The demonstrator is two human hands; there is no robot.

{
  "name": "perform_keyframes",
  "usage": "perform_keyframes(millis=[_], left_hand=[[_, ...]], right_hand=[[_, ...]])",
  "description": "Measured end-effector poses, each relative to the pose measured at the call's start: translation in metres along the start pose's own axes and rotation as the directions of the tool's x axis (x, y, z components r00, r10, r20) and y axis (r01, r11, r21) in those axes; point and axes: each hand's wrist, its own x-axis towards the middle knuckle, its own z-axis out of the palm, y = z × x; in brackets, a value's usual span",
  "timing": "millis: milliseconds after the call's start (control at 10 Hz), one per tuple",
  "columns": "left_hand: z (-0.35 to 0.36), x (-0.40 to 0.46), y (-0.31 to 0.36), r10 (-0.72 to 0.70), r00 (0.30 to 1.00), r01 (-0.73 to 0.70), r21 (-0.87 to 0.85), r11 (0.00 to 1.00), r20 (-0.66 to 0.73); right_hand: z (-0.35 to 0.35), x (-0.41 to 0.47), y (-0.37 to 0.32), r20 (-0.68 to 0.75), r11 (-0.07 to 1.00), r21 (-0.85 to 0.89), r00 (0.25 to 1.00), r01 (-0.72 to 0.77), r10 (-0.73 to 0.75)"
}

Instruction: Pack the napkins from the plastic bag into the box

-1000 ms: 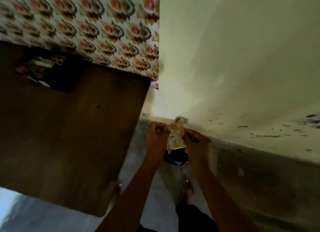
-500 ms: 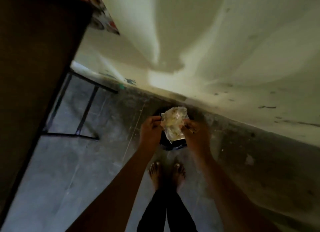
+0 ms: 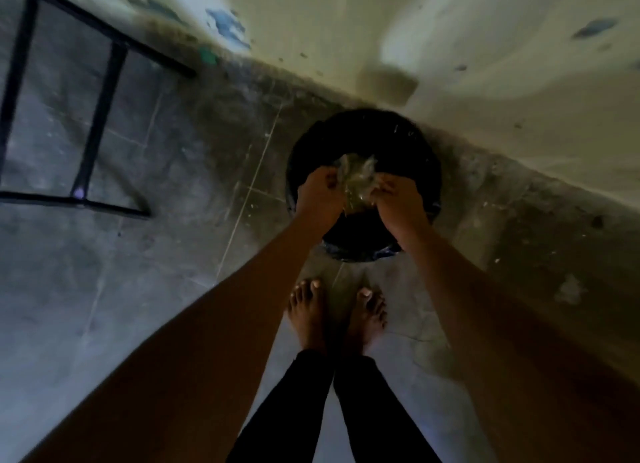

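Both hands out over the black bin (image 3: 363, 144) on the floor (image 3: 138, 255): my left hand (image 3: 320, 194) and right hand (image 3: 398, 203) each have a closed grip pinching the crumpled plastic bag (image 3: 356, 178) between them, right above the bin's mouth. It looks empty to me, so I reckon the napkins are already out. No box or napkins in sight, so I can't confirm the packing.

Bag (image 3: 356, 182) is crumpled and blurred; contents cannot be determined. Its side edges are covered by left hand (image 3: 320, 194) and right hand (image 3: 398, 203). Bin (image 3: 363, 140) interior is black, unreadable. Frame (image 3: 100, 116), upper left, is cut off by the picture's edge.
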Motion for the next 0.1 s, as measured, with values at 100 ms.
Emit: perform_keyframes(millis=[100], left_hand=[[0.0009,-0.0029,-0.0112,0.093,0.995,-0.089,0.11,0.99,-0.034]], right_hand=[[0.0034,0.0099,0.0137,-0.053,0.999,-0.04,0.999,-0.002,0.0]])
